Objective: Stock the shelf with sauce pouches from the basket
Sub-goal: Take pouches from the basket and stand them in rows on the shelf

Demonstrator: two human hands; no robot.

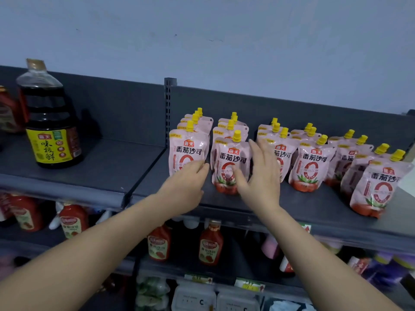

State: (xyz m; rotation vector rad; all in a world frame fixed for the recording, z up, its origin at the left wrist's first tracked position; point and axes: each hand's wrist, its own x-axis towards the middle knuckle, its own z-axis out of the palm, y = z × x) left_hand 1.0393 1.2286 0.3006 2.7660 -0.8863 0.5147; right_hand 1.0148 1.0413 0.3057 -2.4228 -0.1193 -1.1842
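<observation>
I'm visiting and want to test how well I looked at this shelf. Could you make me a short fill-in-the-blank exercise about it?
1. The spout caps on the pink sauce pouches are ____.
2. The large dark bottle stands to the ____ of the pouches.
3. The right hand is spread ____, gripping nothing.
4. The left hand touches the ____ front pouch.

Missing words: yellow; left; open; leftmost

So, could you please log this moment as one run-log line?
step: straightening rows | left hand: open, touching leftmost front tomato sauce pouch | right hand: open, against second-row front pouch | shelf: pouches upright
</observation>
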